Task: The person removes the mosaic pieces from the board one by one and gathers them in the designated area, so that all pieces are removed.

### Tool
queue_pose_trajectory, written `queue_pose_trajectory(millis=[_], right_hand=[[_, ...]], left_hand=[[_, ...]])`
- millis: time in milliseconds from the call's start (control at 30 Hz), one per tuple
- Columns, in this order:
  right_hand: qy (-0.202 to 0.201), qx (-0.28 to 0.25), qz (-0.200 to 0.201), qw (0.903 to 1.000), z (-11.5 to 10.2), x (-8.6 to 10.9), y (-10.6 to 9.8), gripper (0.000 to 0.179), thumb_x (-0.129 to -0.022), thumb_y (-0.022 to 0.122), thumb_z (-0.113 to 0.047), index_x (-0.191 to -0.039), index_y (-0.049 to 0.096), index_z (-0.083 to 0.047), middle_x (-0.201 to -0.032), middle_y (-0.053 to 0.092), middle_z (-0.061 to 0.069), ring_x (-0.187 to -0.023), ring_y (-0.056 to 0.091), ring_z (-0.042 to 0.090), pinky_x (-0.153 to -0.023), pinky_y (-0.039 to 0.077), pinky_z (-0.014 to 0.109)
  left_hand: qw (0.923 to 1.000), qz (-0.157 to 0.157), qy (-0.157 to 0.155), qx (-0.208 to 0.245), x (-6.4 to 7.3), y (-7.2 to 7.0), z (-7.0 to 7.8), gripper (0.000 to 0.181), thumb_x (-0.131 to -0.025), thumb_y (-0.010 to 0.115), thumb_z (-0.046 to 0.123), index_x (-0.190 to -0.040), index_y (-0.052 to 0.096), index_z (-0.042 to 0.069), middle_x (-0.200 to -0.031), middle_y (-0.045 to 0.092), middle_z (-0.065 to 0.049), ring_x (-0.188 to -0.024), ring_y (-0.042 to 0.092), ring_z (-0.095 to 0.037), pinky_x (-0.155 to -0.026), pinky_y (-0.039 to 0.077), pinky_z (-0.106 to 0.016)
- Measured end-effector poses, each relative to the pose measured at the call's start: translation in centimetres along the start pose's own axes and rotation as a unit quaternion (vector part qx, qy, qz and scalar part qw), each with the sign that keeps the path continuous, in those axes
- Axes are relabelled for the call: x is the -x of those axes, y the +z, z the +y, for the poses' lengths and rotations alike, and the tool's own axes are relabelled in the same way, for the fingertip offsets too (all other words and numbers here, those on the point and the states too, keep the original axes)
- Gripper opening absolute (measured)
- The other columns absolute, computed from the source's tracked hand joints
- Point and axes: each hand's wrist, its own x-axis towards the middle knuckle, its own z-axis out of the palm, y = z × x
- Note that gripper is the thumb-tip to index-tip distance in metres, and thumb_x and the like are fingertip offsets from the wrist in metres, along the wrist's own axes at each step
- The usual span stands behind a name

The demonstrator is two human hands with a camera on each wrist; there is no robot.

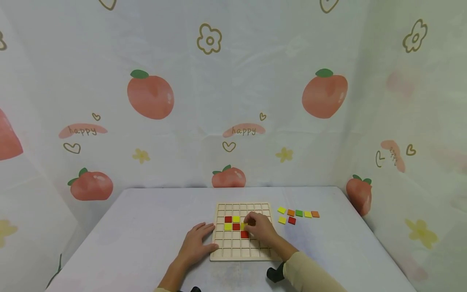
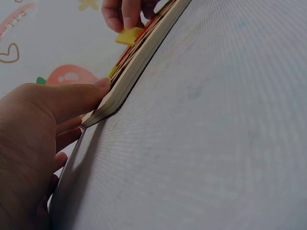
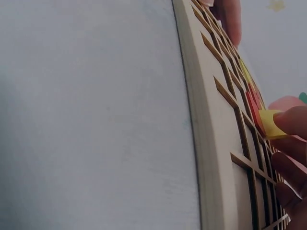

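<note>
While a printed white backdrop (image 1: 233, 89) fills the upper part of the head view, a pale table (image 1: 328, 255) spans the lower part. Grid board (image 1: 230, 244): pale wood, flat on the table, lower centre of the frame. Left hand (image 1: 197, 244): at the board's lower-left side, thumb spread from the fingers and resting on the board's edge, fingertips by its left border. Right hand (image 1: 260, 228): over the right half of the board, thumb and index finger pinching a yellow tile (image 3: 269, 125). This tile is tilted at the middle of the grid, near red pieces; cannot tell whether its lower edge touches the board. Black object (image 1: 275, 273): beside the right wrist, lower right of centre. Set pieces, left of the right hand: two red-and-yellow rows of two, plus one red square (image 1: 244, 235) lower, by the fingers. Loose tiles (image 1: 299, 213), right of the board: upper row reads yellow, orange, green, yellow, orange; below its left end, one yellow and one red, near each other.
</note>
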Motion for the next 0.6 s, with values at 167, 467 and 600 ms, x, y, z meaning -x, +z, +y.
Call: queue_pose_trajectory(millis=[167, 467, 600], right_hand=[[-0.017, 0.019, -0.006, 0.9996, -0.13, 0.17, 0.29, 0.013, -0.086, 0.071, -0.008, -0.094, 0.064, -0.015, -0.088, 0.059, -0.008, -0.081, 0.051, 0.012, -0.072, 0.048, 0.027], [-0.018, 0.021, -0.004, 0.9996, -0.55, 0.37, 0.34, 0.014, -0.088, 0.068, -0.004, -0.096, 0.065, -0.015, -0.091, 0.063, -0.006, -0.081, 0.052, 0.012, -0.072, 0.048, 0.028], [-0.016, 0.02, -0.006, 0.9997, -0.71, 0.49, 0.14, 0.015, -0.088, 0.067, -0.002, -0.095, 0.065, -0.015, -0.089, 0.063, -0.005, -0.079, 0.052, 0.012, -0.071, 0.048, 0.026]], left_hand=[[1.0, 0.007, 0.002, -0.001, 0.03, 0.26, -0.32, 0.067, -0.076, 0.075, 0.047, -0.132, 0.062, 0.012, -0.134, 0.059, -0.001, -0.133, 0.041, -0.032, -0.104, 0.031, -0.06], [0.9999, 0.009, 0.001, -0.004, -0.03, 0.4, -0.44, 0.068, -0.076, 0.075, 0.048, -0.132, 0.062, 0.013, -0.134, 0.059, -0.001, -0.133, 0.041, -0.032, -0.104, 0.032, -0.061], [1.0, 0.008, 0.001, -0.006, -0.02, 0.35, -0.37, 0.067, -0.076, 0.075, 0.048, -0.132, 0.062, 0.013, -0.134, 0.059, -0.001, -0.133, 0.041, -0.032, -0.104, 0.032, -0.061]])
